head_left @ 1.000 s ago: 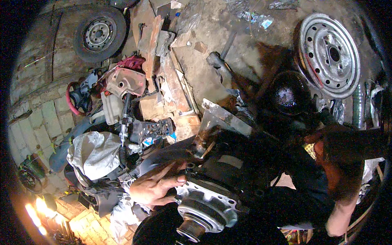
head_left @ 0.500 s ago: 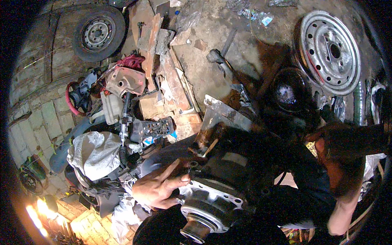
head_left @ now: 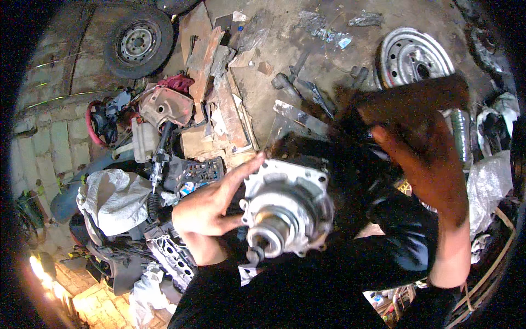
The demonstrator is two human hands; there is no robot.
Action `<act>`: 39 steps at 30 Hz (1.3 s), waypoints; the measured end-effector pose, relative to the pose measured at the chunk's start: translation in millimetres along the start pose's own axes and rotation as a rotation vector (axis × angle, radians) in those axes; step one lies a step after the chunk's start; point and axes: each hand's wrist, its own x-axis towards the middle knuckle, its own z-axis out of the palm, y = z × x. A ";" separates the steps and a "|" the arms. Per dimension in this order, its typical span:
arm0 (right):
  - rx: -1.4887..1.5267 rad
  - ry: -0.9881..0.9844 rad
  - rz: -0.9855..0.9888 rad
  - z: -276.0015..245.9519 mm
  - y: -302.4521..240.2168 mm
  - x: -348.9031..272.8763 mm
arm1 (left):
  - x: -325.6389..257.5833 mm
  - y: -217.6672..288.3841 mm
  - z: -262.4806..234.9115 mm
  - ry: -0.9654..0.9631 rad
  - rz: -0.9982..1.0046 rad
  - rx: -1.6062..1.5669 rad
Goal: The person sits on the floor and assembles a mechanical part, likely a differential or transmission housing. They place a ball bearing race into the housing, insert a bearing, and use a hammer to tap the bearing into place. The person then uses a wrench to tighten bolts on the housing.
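Observation:
A silvery metal housing with a square bolt-holed flange and a hollow shaft end faces up towards me. My left hand grips its left edge, fingers along the flange and thumb lower down. Behind the flange, the rest of the part is lost in shadow. On the right, my right hand is raised, closed around a dark brown block-like thing whose kind I cannot make out. A flat metal plate lies just beyond the housing.
A bare steel wheel rim lies at the far right, a tyred wheel at the far left. Boards, a white sack and a red steering wheel clutter the left side. A bright light glows at lower left.
The housing has tipped so its shaft end faces me more, and my left hand has moved up with it. My right hand has swung up and left with the dark block.

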 end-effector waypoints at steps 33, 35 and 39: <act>0.466 0.519 -0.203 20.0 -47.0 -86.2 | -3.6 -12.0 -3.7 0.118 0.393 0.423; 0.555 0.480 -0.126 18.4 -49.2 -93.0 | -7.3 -13.0 -4.6 0.168 0.422 0.418; 0.661 0.489 -0.095 7.8 -39.1 -89.6 | 2.5 2.2 4.5 0.419 0.515 0.372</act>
